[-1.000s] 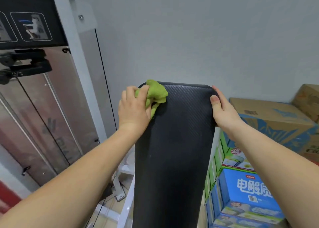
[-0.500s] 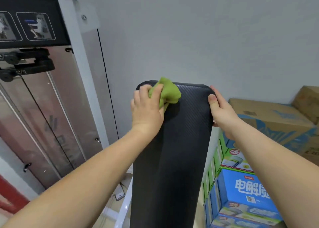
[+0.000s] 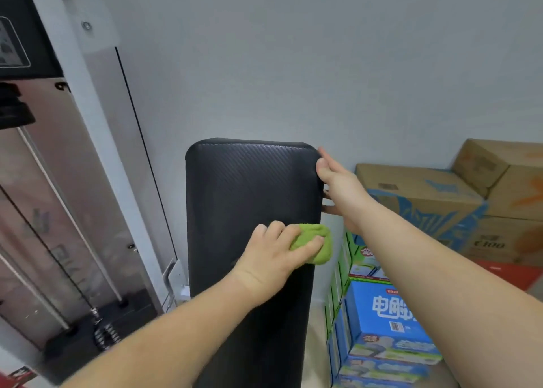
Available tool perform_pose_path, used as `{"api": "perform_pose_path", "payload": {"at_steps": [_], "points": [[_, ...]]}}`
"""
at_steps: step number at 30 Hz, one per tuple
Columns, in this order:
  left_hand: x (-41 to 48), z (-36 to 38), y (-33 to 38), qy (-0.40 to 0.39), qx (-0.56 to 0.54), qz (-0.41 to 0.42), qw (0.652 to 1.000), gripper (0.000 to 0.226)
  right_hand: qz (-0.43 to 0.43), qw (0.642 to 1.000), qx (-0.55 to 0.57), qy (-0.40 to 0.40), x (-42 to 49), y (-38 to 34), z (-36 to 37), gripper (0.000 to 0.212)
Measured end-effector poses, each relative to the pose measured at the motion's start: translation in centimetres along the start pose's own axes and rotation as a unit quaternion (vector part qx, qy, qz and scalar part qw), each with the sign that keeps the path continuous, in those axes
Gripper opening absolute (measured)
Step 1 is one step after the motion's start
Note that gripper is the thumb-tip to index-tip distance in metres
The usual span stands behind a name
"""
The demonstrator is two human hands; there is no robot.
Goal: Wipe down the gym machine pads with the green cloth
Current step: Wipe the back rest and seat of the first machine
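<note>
1. The left arm reaches in from the lower left. The left hand is palm down on the black pad, roughly halfway up the visible part and close to its right edge.
2. Its grip is curled over the bunched green cloth, with the fingers pinching the wad and pressing it against the pad's face. A fold of cloth pokes out past the pad's right edge.
3. The right arm comes in from the lower right, and the right hand sits at the pad's upper right corner.
4. That grip clamps the pad's edge, thumb on the front and fingers wrapped round behind.
5. The count: two hands, one cloth, one pad.
6. On the right are three brown cardboard boxes. Nearer, there is a pile of blue cartons, but I cannot tell how many.
7. On the left stands one grey machine frame.
</note>
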State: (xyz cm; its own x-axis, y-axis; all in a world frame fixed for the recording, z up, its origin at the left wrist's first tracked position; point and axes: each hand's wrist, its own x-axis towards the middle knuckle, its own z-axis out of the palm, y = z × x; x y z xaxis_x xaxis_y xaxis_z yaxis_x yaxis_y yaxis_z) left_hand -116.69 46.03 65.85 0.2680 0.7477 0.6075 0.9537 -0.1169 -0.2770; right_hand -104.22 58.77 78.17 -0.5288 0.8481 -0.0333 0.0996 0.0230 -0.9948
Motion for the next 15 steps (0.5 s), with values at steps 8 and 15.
{"api": "perform_pose_path", "payload": {"at_steps": [8, 15], "points": [[10.4, -6.0, -5.6, 0.102, 0.013, -0.242, 0.965, 0.064, 0.022, 0.997, 0.032, -0.062, -1.4, 1.6, -1.3, 0.040], [1.6, 0.2, 0.2, 0.013, -0.041, -0.106, 0.993, 0.068, 0.076, 0.975, 0.136, 0.159, -2.9, 5.2, 0.6, 0.029]]}}
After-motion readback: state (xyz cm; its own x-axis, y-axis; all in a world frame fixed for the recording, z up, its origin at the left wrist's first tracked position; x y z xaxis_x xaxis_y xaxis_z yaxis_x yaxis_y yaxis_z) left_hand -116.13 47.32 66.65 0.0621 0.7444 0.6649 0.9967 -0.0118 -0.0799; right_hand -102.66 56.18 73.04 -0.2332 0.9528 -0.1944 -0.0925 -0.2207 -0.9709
